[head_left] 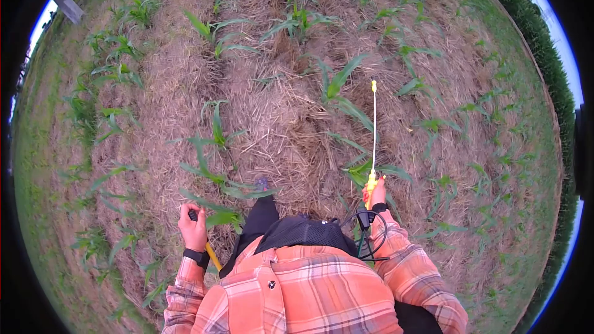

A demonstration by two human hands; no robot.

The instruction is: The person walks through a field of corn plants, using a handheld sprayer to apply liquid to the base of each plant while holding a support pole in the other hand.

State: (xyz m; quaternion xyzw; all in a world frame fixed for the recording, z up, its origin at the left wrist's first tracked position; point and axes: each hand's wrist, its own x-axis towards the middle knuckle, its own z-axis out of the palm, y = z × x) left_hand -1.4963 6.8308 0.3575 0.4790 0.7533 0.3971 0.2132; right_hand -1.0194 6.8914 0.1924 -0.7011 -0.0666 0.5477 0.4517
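While the right forearm, in its orange plaid sleeve, angles forward and inward from a bent elbow, the right hand [377,191] wraps its fingers around the bright yellow plastic trigger handle [371,182] of a long, thin white spray wand [374,130]. The wand's long axis runs almost straight ahead of the person, leaning barely to the right, out to a small yellow nozzle [374,82]. Its shaft extends beyond the fingers, above straw-strewn soil [297,130] and young green leafy plants [339,80]. At the person's left side, the left forearm points forward, and the left hand [193,230] curls its fingers around a black grip [193,215]; a yellow bar [213,255] slants back from below that hand toward the body.
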